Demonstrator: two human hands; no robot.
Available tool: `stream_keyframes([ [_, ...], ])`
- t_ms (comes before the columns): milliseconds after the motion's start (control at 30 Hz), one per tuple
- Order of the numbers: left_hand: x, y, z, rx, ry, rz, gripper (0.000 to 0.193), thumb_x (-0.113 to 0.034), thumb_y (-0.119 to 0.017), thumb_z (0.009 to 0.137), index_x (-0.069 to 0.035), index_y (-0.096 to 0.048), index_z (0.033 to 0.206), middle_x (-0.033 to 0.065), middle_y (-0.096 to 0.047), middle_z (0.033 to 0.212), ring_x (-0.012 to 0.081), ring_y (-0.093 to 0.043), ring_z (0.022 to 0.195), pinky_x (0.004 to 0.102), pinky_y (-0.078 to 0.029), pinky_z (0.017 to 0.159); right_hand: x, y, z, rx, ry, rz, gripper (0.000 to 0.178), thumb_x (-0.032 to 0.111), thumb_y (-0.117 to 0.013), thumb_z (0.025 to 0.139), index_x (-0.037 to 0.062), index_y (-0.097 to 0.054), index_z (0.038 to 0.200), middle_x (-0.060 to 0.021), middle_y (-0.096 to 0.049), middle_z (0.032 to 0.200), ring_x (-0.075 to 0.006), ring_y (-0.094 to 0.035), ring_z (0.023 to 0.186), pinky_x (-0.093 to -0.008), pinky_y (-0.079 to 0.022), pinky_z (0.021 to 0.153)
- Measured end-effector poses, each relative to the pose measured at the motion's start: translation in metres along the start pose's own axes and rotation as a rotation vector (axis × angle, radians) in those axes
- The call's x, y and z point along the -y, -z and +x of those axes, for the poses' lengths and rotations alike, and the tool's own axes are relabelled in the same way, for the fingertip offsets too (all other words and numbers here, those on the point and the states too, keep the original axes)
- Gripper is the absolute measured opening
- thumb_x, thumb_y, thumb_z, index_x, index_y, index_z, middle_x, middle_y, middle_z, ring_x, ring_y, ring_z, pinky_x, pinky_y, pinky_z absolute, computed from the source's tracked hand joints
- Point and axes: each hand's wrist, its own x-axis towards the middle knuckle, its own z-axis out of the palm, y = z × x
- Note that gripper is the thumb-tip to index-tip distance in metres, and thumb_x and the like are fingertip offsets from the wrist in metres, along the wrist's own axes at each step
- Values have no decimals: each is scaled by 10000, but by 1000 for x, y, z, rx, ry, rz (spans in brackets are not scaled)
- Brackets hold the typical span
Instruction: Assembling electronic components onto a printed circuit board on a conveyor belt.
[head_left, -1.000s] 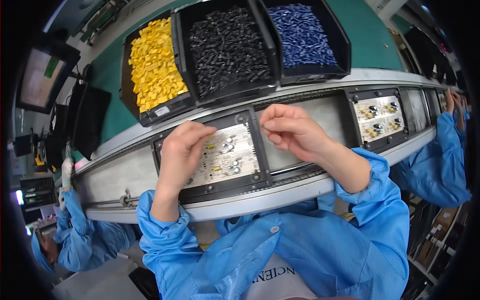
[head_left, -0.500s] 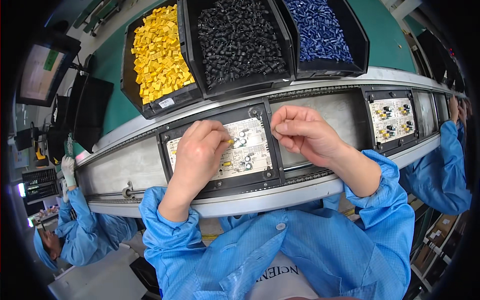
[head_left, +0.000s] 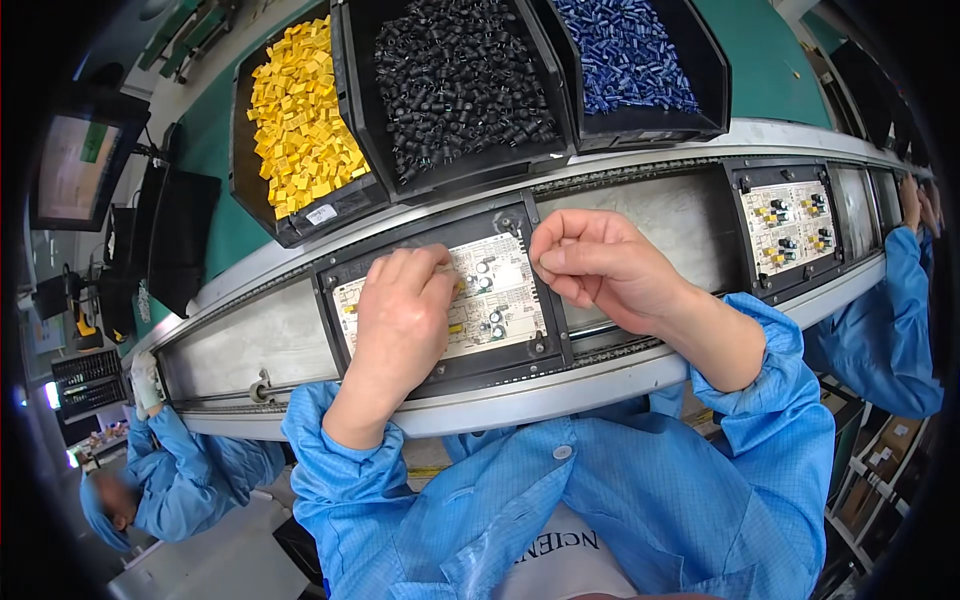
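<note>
The left hand (head_left: pixel 400 315) is held over the white board (head_left: pixel 515 278), which is set in a black frame (head_left: pixel 480 371); its grip is hidden and cannot be told. Near the board's right edge, the right hand (head_left: pixel 620 270) is pinched together. Farther off, yellow parts (head_left: pixel 302 120) are kept in a black bin (head_left: pixel 357 202).

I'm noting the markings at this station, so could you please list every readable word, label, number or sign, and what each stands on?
White shirt: dark capitals, upside down and cut off; I'd rather not copy them out.
Label on the bin of yellow parts: too small to read.
Circuit board by the left hand: print too small to read.
Monitor: screen too blurred to read.
</note>
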Motion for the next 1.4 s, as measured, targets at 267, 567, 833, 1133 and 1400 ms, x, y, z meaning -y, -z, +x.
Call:
stream_keyframes([
  [267, -2, -7, -2, -41, -75, 21, 149, -36, -630, 677, -35, -665, 823, 82, -631, 979, 254, -600, 882, 376, -458, 836, -3, 5, 1, 1, 29, -32, 106, 44, -621, 919, -12, -638, 1008, -56, -639, 847, -66, -551, 637, -180, -434, 526],
  [567, 35, 32, 5, -330, 92, 132, 184, 8, -683, 770, -42, -705, 946, 125, -689, 979, 321, -657, 908, 406, -527, 796, -3, 8, 3, -53, 63, -116, 194, 22, -627, 929, -41, -673, 1107, -116, -704, 928, -64, -572, 647, -173, -458, 537],
  [833, 106, 40, 49, -249, 271, 245, 117, -86, -696, 822, -30, -720, 922, 118, -665, 931, 333, -646, 856, 405, -520, 757, 1, 5, 7, -73, 73, -176, 226, 0, -637, 929, -54, -682, 1144, -143, -720, 970, -29, -545, 625, -134, -413, 491],
  [1133, 109, 28, 44, -454, 293, 126, 99, -123, -699, 870, -26, -709, 879, 112, -680, 854, 287, -670, 766, 362, -527, 691, -3, 11, 11, -63, 77, -212, 200, 49, -676, 919, -24, -705, 1103, -88, -731, 930, -19, -527, 632, -142, -418, 504],
  [1400, 63, 35, 7, -595, 217, -97, 39, 16, -690, 855, 20, -677, 892, 114, -685, 816, 194, -653, 700, 277, -512, 668, -3, 19, 14, -74, 98, -123, 135, 60, -671, 921, -9, -663, 1037, -113, -709, 884, -26, -550, 619, -140, -412, 484],
])
